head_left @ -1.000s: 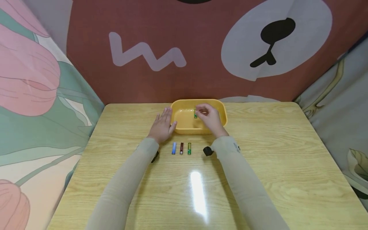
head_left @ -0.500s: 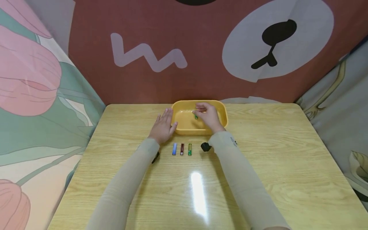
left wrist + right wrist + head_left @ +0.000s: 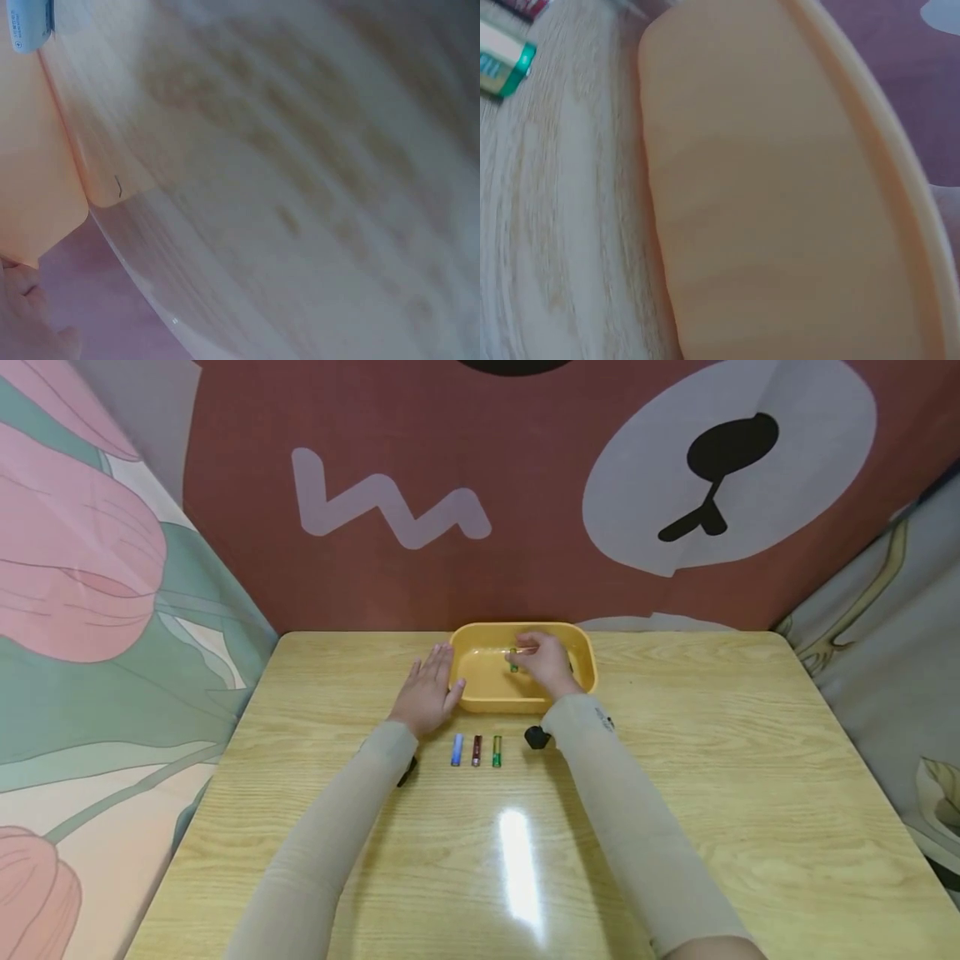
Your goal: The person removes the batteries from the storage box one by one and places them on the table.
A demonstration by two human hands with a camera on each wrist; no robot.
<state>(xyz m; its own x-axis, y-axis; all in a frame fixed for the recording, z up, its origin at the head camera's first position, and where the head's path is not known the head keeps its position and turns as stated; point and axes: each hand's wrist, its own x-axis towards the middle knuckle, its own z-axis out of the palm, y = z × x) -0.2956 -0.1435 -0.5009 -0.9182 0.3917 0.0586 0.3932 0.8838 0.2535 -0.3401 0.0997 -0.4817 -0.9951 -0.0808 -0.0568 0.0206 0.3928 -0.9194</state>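
A yellow tray (image 3: 487, 700) stands at the back of the table. My left hand (image 3: 423, 693) rests against the tray's left end with its fingers straight; its fingertips (image 3: 19, 296) show at the lower left in the left wrist view. Over the inside of the tray, my right hand (image 3: 546, 662) pinches a green battery (image 3: 513, 667) between thumb and fingers. In front of the tray, a blue battery (image 3: 457, 750), a dark red battery (image 3: 476, 751) and a green-and-yellow battery (image 3: 497, 752) lie in a row. The tray wall hides the right hand from the right wrist view.
The wooden table (image 3: 675, 793) reaches back to a brown cloth (image 3: 420, 585) with a printed animal face. Patterned cloths hang at both sides. A black wrist camera (image 3: 537, 737) sits below the right hand, near the row of batteries.
My right hand stays over the tray, its fingers shifting slightly around the green battery, which stands more upright than half a second ago. The left hand and the row of batteries keep their places.
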